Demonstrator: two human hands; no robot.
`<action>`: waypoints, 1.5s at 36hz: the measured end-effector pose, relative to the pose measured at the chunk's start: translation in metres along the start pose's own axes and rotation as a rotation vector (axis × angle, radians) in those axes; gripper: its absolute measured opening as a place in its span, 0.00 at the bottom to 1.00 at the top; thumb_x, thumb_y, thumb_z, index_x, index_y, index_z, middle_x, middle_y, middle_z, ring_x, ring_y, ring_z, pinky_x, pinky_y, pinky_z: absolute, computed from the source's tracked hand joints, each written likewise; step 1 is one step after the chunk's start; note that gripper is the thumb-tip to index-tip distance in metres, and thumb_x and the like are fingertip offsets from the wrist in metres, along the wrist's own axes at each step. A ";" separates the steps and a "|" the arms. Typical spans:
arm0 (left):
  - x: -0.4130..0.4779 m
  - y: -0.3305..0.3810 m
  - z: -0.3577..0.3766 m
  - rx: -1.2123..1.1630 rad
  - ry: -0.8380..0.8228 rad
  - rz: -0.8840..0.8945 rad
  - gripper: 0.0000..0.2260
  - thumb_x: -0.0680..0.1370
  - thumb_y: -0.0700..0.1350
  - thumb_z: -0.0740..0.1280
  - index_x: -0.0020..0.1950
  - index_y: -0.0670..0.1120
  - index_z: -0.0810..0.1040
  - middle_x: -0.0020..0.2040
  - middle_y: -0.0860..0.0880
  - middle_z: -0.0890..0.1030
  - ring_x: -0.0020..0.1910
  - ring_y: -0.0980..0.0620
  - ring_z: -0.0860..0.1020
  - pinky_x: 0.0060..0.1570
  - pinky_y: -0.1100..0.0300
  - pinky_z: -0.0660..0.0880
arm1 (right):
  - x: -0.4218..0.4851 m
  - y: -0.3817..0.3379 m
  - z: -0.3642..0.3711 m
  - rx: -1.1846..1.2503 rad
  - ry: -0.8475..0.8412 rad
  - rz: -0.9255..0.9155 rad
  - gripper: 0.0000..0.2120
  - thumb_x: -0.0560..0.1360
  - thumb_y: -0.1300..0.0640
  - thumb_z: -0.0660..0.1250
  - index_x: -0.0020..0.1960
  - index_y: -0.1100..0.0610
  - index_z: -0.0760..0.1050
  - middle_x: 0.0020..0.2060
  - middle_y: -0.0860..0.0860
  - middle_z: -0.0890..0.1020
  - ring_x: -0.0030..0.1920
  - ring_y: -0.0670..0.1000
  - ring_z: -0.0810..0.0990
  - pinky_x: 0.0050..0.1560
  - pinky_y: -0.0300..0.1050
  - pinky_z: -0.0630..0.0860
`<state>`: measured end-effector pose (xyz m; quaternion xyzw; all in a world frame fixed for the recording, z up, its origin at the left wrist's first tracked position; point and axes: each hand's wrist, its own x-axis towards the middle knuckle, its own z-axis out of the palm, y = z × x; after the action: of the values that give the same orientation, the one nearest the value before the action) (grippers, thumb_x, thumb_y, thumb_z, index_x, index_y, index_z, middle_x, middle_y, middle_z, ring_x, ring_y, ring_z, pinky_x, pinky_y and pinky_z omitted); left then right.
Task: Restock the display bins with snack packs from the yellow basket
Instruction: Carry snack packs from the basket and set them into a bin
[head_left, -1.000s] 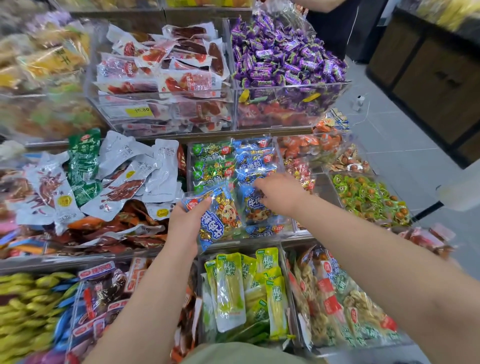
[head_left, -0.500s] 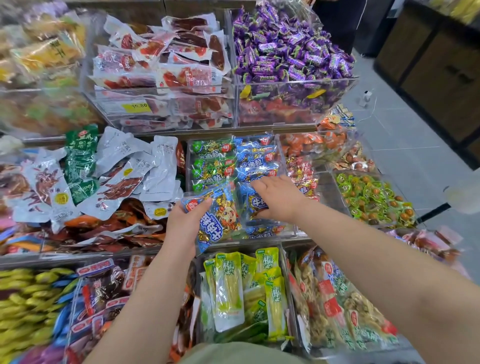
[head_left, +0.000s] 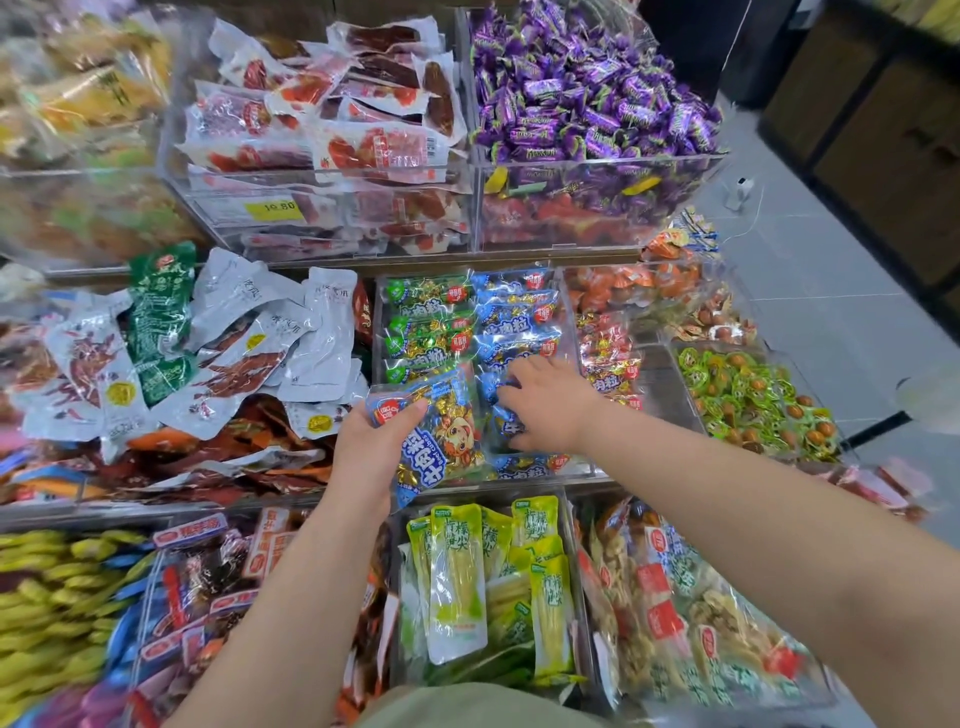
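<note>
Clear acrylic display bins (head_left: 571, 208) stacked in tiers fill the frame, with grey floor tiles (head_left: 831, 312) at the upper right. At the centre, the left hand (head_left: 371, 447) grips a blue glossy plastic snack pack (head_left: 441, 431) by its left edge, holding it tilted above the front of the middle bin. Just right of it, the right hand (head_left: 550, 402) lies palm down on the blue packs (head_left: 514, 317) stacked in that bin, fingers bent down among them; whether it grasps one cannot be told. Green glossy packs (head_left: 426, 322) fill the bin's left half. Yellow-green pouches (head_left: 457, 571) stand in the bin below; purple wrapped candies (head_left: 582, 93) heap at upper right.
</note>
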<state>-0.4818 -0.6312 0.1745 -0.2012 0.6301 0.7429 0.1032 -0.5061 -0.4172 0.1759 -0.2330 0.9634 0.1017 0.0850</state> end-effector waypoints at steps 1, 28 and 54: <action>0.000 0.000 0.000 0.001 -0.002 0.001 0.07 0.73 0.42 0.74 0.46 0.48 0.77 0.46 0.43 0.84 0.47 0.43 0.83 0.51 0.45 0.79 | 0.001 -0.001 0.002 0.000 -0.008 0.005 0.26 0.71 0.39 0.66 0.63 0.54 0.70 0.63 0.56 0.68 0.62 0.58 0.68 0.62 0.53 0.64; 0.003 -0.003 -0.002 -0.029 -0.035 -0.011 0.07 0.73 0.42 0.74 0.45 0.49 0.77 0.41 0.44 0.85 0.43 0.42 0.85 0.45 0.44 0.81 | 0.022 0.010 -0.012 0.060 -0.192 -0.048 0.30 0.67 0.34 0.68 0.63 0.48 0.72 0.59 0.55 0.69 0.62 0.58 0.65 0.60 0.53 0.63; 0.010 -0.002 -0.005 0.063 -0.052 0.011 0.06 0.72 0.44 0.75 0.45 0.50 0.79 0.43 0.46 0.86 0.44 0.45 0.85 0.49 0.44 0.80 | 0.010 0.004 0.013 0.014 0.170 0.215 0.59 0.64 0.24 0.58 0.67 0.52 0.18 0.74 0.62 0.34 0.73 0.62 0.32 0.68 0.59 0.27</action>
<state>-0.4887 -0.6371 0.1679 -0.1748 0.6512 0.7284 0.1216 -0.5151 -0.4147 0.1619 -0.1356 0.9872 0.0832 -0.0066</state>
